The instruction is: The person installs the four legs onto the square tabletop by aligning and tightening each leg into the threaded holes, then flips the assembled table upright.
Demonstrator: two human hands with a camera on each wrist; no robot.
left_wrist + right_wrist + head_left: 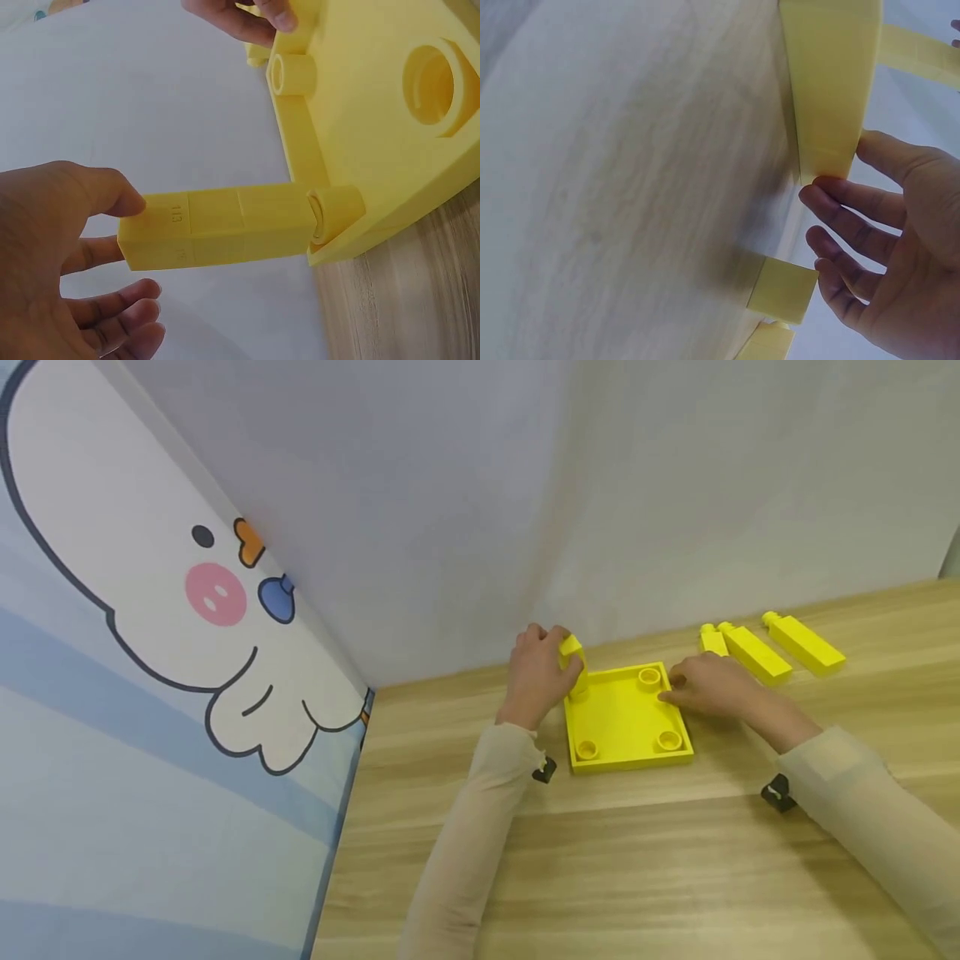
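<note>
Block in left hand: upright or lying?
Upright: block stands on end at a corner socket of the tray, top pinched by the left hand.

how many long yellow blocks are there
4: one upright block in the left hand at the tray's far left corner; lying right of the tray, a left block partly hidden by the right hand, a middle block and a right block.

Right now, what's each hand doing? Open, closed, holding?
Left hand: holding the upright yellow post, pinched near its top.
Right hand: holding the yellow tray by its edge.
</note>
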